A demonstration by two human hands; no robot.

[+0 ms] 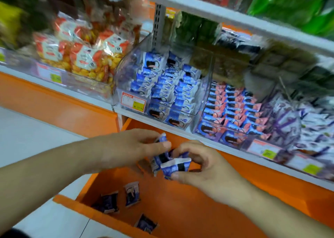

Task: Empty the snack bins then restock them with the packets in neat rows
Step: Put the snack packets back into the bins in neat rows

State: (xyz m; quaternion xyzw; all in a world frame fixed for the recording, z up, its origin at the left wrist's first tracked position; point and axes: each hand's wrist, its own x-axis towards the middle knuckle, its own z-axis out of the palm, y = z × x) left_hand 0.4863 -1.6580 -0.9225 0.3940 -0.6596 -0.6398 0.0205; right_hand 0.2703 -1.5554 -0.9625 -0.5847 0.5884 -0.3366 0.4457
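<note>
Both hands, left hand [137,145] and right hand [204,163], pinch small blue-and-white foil biscuit packets [173,165] in their fingers; light, crinkly, probably slippery, best gripped by the crimped edges.

A white shelf [226,15] ran above another white shelf [235,148] on an orange base [54,100]. A grey slotted upright [159,20] stood between them. The floor [27,133] was pale tile, evenly lit.
</note>
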